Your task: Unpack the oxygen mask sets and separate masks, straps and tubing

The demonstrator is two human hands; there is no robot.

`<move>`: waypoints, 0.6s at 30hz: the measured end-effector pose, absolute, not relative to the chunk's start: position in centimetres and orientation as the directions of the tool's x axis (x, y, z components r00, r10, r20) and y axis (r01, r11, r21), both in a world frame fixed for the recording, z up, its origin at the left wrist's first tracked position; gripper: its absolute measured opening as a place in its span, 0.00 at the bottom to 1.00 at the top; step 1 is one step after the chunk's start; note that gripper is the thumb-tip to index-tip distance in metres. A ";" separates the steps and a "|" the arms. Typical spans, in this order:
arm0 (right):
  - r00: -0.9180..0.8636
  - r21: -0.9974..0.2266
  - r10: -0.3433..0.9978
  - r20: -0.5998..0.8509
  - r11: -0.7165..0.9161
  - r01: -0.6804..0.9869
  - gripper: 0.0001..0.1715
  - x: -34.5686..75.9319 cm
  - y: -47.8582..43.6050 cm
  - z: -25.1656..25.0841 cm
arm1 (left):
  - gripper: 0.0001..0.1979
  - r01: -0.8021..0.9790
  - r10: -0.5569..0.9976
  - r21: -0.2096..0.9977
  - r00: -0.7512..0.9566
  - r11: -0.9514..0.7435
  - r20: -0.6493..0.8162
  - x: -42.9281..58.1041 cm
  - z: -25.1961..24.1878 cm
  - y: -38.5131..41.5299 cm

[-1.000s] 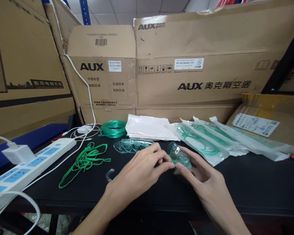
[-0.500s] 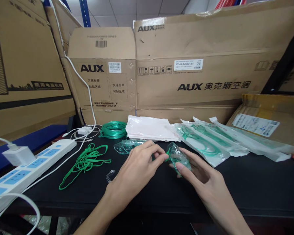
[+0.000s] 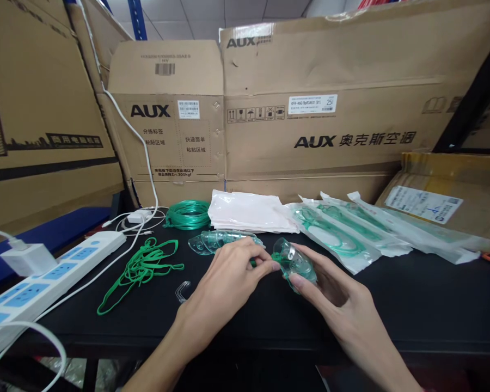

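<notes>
My right hand (image 3: 338, 291) grips a small clear-green oxygen mask (image 3: 300, 262), thumb on its near side and fingers behind it. With thumb and forefinger, my left hand (image 3: 240, 272) pinches a green elastic strap (image 3: 276, 257) at the mask's left edge; most of the strap is hidden by the fingers. Behind the left hand lies a row of clear-green masks (image 3: 206, 241), nested together. A bundle of loose green elastic straps (image 3: 147, 264) rests to the left. Bent clear strips (image 3: 182, 291) lie beside my left wrist.
Behind the masks are coiled green tubing (image 3: 188, 215) and a stack of white bags (image 3: 249, 211). Packaged mask sets (image 3: 338, 234) spread to the right. A white power strip (image 3: 61, 272) with cables runs along the left. Large cardboard boxes (image 3: 261, 152) wall the black table's back.
The mask has turned slightly in my right hand, and the green strap looks more bunched at its edge. Both hands stay in nearly the same place; the view has shifted a little.
</notes>
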State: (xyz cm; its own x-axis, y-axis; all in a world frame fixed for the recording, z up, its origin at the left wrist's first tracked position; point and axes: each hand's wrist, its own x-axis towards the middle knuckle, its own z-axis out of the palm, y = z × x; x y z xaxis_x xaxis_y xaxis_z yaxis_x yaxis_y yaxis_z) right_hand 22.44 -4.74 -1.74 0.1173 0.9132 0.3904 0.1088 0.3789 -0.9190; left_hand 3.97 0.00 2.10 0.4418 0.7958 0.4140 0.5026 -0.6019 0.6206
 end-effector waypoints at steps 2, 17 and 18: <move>0.163 -0.925 0.911 0.379 0.366 0.107 0.26 22.4 -4.7 -1.7 | 0.09 0.508 0.790 0.608 0.451 -0.610 0.416 4.0 2.2 -0.2; 0.354 -0.911 0.840 0.411 0.359 0.205 0.25 22.9 -4.2 -2.6 | 0.08 0.549 0.807 0.594 0.451 -0.587 0.381 2.3 2.6 0.4; 0.311 -0.912 0.860 0.404 0.354 0.207 0.25 22.8 -4.4 -2.4 | 0.08 0.533 0.802 0.602 0.443 -0.595 0.400 2.3 2.7 0.3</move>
